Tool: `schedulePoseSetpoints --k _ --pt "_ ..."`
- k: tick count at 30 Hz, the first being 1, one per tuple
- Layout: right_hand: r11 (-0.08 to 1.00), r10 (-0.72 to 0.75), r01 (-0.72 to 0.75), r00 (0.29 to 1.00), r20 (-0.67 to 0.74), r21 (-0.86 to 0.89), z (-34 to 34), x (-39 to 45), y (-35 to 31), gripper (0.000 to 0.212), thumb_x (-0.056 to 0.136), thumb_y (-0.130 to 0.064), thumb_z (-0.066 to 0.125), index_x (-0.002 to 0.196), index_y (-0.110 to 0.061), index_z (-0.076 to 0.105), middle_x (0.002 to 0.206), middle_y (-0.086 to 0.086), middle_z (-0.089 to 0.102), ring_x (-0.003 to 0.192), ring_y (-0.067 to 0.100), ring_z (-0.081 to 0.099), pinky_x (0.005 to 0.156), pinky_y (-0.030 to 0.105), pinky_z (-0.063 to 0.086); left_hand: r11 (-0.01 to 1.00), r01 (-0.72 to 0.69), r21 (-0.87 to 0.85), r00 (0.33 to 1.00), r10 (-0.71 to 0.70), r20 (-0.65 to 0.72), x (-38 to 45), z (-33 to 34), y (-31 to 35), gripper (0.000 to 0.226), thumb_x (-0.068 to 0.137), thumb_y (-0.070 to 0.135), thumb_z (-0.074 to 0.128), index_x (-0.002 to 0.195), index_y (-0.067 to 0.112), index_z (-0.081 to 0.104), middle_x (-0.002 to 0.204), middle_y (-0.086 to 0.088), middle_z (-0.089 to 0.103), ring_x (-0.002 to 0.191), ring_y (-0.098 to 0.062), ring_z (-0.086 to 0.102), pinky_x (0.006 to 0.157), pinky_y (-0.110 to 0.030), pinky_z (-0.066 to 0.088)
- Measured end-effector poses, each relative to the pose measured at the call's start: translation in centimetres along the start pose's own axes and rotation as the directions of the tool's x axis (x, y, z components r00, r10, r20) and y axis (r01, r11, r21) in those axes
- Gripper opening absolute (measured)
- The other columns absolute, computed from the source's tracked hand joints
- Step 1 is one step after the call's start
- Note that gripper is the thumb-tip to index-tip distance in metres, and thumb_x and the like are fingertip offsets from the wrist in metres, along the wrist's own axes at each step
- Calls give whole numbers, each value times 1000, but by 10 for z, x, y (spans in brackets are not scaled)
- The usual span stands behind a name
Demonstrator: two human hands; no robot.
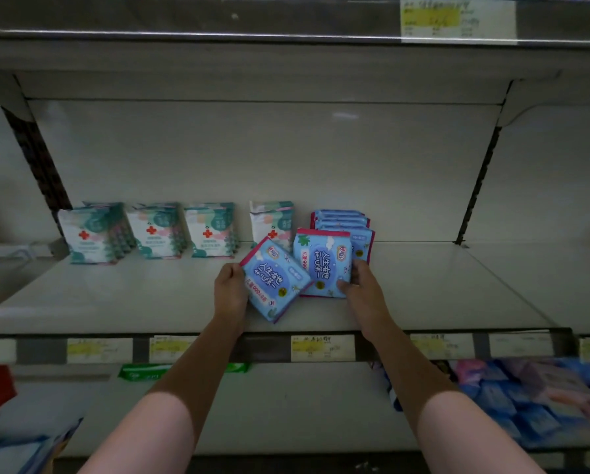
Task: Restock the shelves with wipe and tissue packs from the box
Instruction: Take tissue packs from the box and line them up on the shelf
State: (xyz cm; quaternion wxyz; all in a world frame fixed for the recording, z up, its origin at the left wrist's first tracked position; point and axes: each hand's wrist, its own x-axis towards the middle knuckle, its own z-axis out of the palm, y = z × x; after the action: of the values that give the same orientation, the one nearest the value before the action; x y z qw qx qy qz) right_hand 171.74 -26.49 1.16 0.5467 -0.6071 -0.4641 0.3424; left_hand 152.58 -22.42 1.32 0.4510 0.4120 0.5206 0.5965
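We reach both hands onto the middle shelf (423, 289), each holding a blue wipe pack; our left hand (230, 292) pinches the tilted pack (274, 280) by its left edge, thumb on the face, so it can be swung upright; our right hand (363, 289) curls its fingers round the lower right corner of the second pack (321, 261), which stands nearly straight just in front of the row of blue packs (343, 222) near the shelf's back edge, likely to extend that row forward; to the left, four rows of white-and-green packs (149, 230) with red crosses face outward along the same back line, suggesting like goes with like; yellow price tags (322, 347) line the shelf's front edge; the box itself is out of view.
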Motion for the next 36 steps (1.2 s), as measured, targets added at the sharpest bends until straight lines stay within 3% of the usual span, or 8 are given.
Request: schedulePoseSetpoints --k 4,9,13,17,22,28,33,36 --pt "998 -67 67 996 -59 -2 1 2 1 44 94 0 48 137 -9 45 133 15 50 120 27 51 103 36 42 998 51 -40 982 -43 183 -7 3 5 29 97 0 38 70 12 43 79 -5 61 67 -17 59 53 -24 52" --pt "959 -279 266 947 -157 -100 1 -4 4 38 96 -1 44 132 -11 52 129 14 49 122 26 43 100 17 33 996 -4 93 944 -27 328 -13 7 5 31 84 -20 38 81 9 46 90 -14 60 76 -22 63 54 -31 57" --pt "920 -391 385 908 -151 -69 2 -6 8 35 95 1 44 125 -10 59 122 2 52 121 26 48 104 33 41 976 -93 196 904 1 427 -22 11 12 51 77 -22 47 110 16 42 101 -4 58 86 -9 61 61 -20 55" --pt "911 -413 411 909 -52 -35 -1 -9 4 35 96 0 44 129 -9 55 134 1 50 126 10 44 98 4 35 980 -110 163 850 8 527 -21 11 10 62 77 -18 59 122 21 42 109 0 63 88 -3 63 69 -17 55" --pt "931 -324 333 943 77 -152 1 -15 -8 42 99 -19 44 140 -18 36 118 -12 46 110 9 54 84 12 46 987 -63 145 880 -13 475 -18 7 12 75 73 -10 67 133 25 37 115 -2 59 95 -7 60 66 -17 56" --pt "991 -137 136 980 144 16 4 -21 -11 33 94 -40 47 118 -16 47 119 1 60 110 16 59 94 33 49 943 -103 318 928 -25 373 -11 6 3 62 41 41 68 102 38 54 117 -8 60 110 -27 56 96 -49 47" --pt "998 -66 65 997 35 9 6 -22 -13 30 97 -45 37 92 -23 57 89 -8 61 85 7 57 71 22 44 973 -44 228 911 -54 409 -20 10 11 58 79 -2 64 130 14 40 122 -10 59 99 -20 60 83 -32 52" --pt "995 70 -70 998 9 68 4 -17 -16 35 98 -45 35 96 -18 57 87 -3 61 78 9 56 62 18 39 969 -22 244 922 -75 381 -16 10 8 59 77 1 70 129 11 43 119 -8 61 101 -22 61 88 -35 51"
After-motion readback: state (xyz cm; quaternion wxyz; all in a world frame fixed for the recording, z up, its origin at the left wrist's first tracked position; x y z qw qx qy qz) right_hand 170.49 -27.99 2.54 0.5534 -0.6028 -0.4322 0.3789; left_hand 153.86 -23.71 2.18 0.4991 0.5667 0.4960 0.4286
